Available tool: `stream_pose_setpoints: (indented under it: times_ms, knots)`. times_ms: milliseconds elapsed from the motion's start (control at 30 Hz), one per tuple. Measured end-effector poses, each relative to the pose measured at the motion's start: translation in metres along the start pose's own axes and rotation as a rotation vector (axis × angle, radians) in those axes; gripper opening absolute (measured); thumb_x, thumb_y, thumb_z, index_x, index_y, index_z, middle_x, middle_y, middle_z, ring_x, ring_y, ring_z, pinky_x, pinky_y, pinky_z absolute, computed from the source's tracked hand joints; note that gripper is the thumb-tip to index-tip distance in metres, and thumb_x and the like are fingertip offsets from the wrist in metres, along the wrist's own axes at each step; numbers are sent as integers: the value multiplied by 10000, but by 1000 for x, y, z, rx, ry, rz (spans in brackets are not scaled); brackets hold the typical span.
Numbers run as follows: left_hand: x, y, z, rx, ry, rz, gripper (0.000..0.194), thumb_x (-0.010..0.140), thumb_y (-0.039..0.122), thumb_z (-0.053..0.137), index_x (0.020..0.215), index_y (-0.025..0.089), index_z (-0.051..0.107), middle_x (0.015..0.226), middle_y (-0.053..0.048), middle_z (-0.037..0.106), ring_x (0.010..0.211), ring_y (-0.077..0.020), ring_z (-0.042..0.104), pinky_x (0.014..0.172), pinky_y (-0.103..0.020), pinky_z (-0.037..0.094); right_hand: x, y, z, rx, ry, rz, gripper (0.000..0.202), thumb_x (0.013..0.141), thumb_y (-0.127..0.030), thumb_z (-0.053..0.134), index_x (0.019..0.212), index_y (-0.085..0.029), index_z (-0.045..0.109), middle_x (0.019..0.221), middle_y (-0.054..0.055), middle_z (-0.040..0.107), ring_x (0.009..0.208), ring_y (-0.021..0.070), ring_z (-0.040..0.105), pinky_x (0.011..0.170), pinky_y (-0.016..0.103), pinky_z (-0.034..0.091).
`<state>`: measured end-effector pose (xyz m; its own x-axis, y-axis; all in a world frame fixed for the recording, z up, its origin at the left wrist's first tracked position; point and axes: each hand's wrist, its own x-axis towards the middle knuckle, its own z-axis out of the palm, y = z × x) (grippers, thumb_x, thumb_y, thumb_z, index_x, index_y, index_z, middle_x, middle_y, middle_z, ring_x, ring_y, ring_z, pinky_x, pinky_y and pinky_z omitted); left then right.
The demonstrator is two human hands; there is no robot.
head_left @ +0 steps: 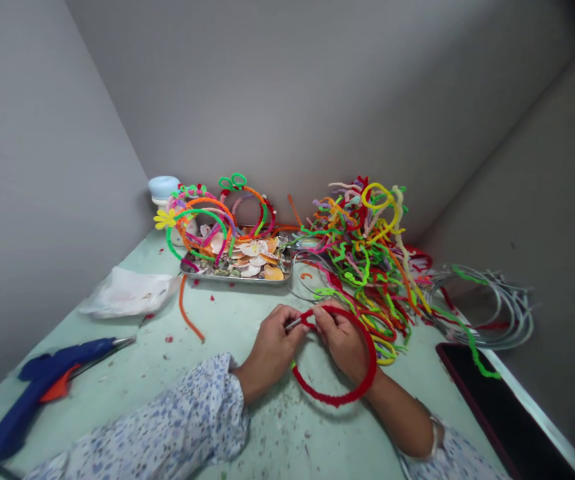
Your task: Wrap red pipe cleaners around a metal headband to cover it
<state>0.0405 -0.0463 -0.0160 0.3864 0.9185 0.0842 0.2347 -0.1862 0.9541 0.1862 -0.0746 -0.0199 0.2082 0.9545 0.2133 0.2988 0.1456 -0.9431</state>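
A hoop (336, 401) wrapped in red pipe cleaner is held between both hands above the table. My left hand (273, 343) is closed on its left side, where a short stretch of bare grey wire shows by the fingertips. A small yellow-green bit sits on the hoop just below that hand. My right hand (341, 339) reaches through the hoop's outline and pinches a red pipe cleaner (308, 319) near the top. The exact fingertip grip is partly hidden. Beyond the hands lies a large tangle of coloured pipe cleaners (357, 247).
A metal tray (247, 283) of shells stands behind, with finished-looking pipe-cleaner hoops (202, 213) on it. A blue glue gun (47, 380) and a plastic bag (130, 293) lie left. Coiled wire hoops (510, 320) and a dark phone-like slab (497, 407) lie right. Walls enclose the table.
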Motion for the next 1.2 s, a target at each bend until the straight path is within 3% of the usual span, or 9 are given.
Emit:
stream_pose_setpoints:
  times_ms: [733, 1200]
  knots:
    - [-3, 1, -1, -12, 59, 56, 160, 863, 291, 496, 793, 165, 566, 773, -2, 536, 730, -126, 481, 652, -233, 373, -1, 0, 1, 41, -10, 28, 251, 893, -404, 467, 732, -218, 514, 611, -31, 476, 538, 132, 431, 482, 246, 331]
    - [1, 1, 0, -257, 29, -93, 199, 818, 316, 534, 688, 169, 497, 588, 42, 447, 560, -97, 396, 545, -220, 319, -1, -5, 0, 54, -32, 19, 246, 891, -397, 461, 727, -218, 504, 584, -44, 445, 512, 127, 408, 476, 239, 347]
